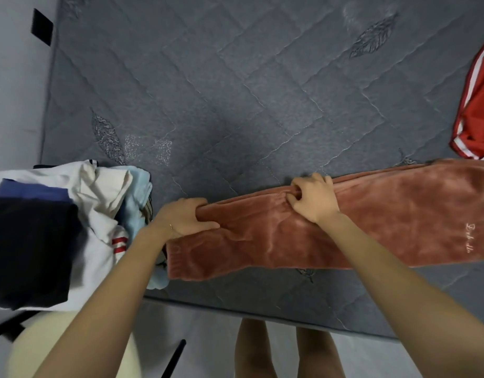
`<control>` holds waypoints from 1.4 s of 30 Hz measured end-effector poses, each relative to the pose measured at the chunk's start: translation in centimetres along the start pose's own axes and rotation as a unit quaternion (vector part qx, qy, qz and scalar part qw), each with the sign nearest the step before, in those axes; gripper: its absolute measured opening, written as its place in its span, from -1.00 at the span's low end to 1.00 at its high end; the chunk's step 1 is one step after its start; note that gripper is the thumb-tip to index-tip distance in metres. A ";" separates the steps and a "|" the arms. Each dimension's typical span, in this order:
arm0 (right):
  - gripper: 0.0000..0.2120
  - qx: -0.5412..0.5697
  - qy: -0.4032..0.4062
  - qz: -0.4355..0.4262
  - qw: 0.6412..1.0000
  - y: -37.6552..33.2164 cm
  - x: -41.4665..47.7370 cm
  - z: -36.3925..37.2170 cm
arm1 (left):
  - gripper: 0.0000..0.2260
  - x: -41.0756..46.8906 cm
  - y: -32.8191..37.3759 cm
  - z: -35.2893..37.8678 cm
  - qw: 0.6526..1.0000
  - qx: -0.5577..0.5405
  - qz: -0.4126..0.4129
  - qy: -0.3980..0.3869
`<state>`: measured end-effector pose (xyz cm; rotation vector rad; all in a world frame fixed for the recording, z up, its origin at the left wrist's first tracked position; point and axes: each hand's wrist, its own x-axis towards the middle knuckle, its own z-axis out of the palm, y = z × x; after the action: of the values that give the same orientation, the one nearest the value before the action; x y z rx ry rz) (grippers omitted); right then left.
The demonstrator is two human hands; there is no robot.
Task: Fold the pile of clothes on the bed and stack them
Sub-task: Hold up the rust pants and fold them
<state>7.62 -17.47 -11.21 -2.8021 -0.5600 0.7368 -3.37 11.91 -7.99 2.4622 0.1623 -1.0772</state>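
Stretched left to right across the near part of the grey quilted bed: pink fleece trousers, doubled lengthwise, running out of view on the right. Ribbed band at the left end, close to the bed's near edge.

Left hand at the far left corner of the trousers, grip closed, fingers curled round a bunched fold of the fleece. Thin bracelet on that wrist. Right hand further along the far edge, grip also closed, fingertips tucked into the fabric and pinching it.

White cursive stitching near the right end of the trousers, sideways to the camera and too small to read.

To the left, touching the trousers' end, a loose pile of clothes: dark navy piece nearest, white top with two red stripes, pale blue piece on the right side. No readable label on any of them.

At the far right edge, well apart from the pile, a red garment with white stripes, partly cut off.
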 end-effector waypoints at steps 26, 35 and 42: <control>-0.28 0.094 0.146 0.182 0.968 14.0 -7.6 -3.6 | -0.35 8.0 20.4 3.5 0.957 0.173 0.088 0.216; -0.22 0.099 0.250 0.289 0.919 26.9 -12.3 -7.6 | -0.34 13.0 35.1 8.1 0.950 0.207 0.151 0.180; -0.16 0.137 0.276 0.359 0.881 37.1 -14.0 -9.9 | -0.33 14.4 41.9 10.8 0.950 0.203 0.182 0.149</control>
<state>12.82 -57.73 -6.83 -2.7084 0.6605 0.0519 11.02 -31.34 -10.11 2.8545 -0.4532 -0.6211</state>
